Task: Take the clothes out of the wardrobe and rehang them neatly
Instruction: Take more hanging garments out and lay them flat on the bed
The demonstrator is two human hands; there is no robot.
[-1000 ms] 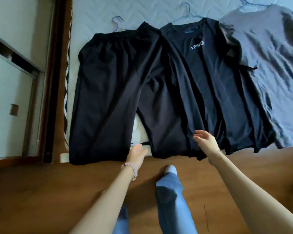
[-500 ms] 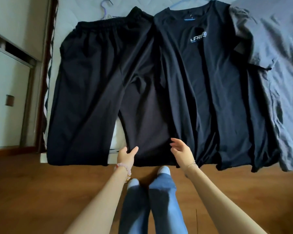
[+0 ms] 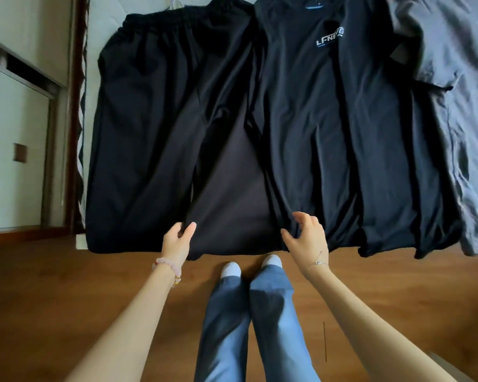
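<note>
Black trousers [image 3: 149, 119] lie flat on the bed, waistband at the top, a hanger hook [image 3: 174, 2] showing above them. Right of them lies a black T-shirt [image 3: 342, 133] with a white chest logo, and further right a grey T-shirt [image 3: 458, 78]. My left hand [image 3: 177, 241] pinches the left edge of the trousers' right leg near its hem. My right hand [image 3: 307, 238] pinches the dark fabric at that leg's right edge, where the black T-shirt's hem overlaps it; which layer it grips I cannot tell.
The white quilted mattress [image 3: 108, 17] shows at the top left. A pale wardrobe [image 3: 14, 119] stands at the left behind a dark wooden frame. Brown wooden floor [image 3: 66, 299] runs along the bed's near edge, with my jeans-clad legs [image 3: 246, 326] at its middle.
I have stepped closer to the bed. Both hands came together from apart onto the right trouser leg's hem and now pinch the fabric on either side.
</note>
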